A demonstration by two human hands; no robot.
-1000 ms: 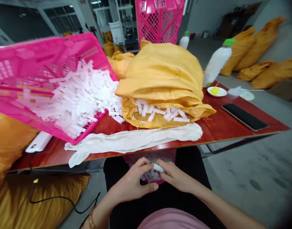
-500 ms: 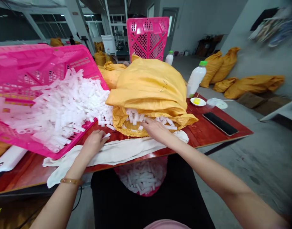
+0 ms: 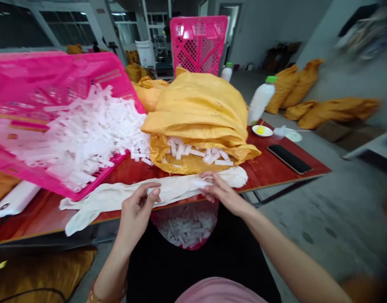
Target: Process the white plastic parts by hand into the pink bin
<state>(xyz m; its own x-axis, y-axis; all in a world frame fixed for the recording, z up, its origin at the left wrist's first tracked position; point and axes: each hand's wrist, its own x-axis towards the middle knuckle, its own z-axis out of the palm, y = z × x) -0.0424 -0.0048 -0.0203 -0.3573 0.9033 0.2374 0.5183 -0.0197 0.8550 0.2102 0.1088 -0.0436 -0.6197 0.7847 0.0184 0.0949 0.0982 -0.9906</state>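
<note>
My left hand (image 3: 138, 208) is closed over the white cloth (image 3: 114, 195), a short white plastic tube (image 3: 151, 192) pinched between thumb and fingers. Facing it, my right hand (image 3: 223, 193) grips another white tube (image 3: 201, 184), slightly blurred. The two hands are apart, at the table's front edge. Just beyond them lies the open mouth of a yellow woven sack (image 3: 199, 105), with white tubes (image 3: 209, 155) spilling inside its lip. To the left, a tilted pink plastic crate (image 3: 117, 75) holds a large heap of similar tubes (image 3: 89, 134).
Below the table edge, between the knees, a container holds more tubes (image 3: 187, 227). On the red table (image 3: 307, 162) at the right are a phone (image 3: 289, 158), a small dish (image 3: 262, 131) and a white bottle with a green cap (image 3: 262, 101). Filled sacks (image 3: 338, 112) lie on the floor.
My right hand has drawn back from the sack's mouth with a tube. My left hand has moved right and lifted from the cloth, still pinching its tube.
</note>
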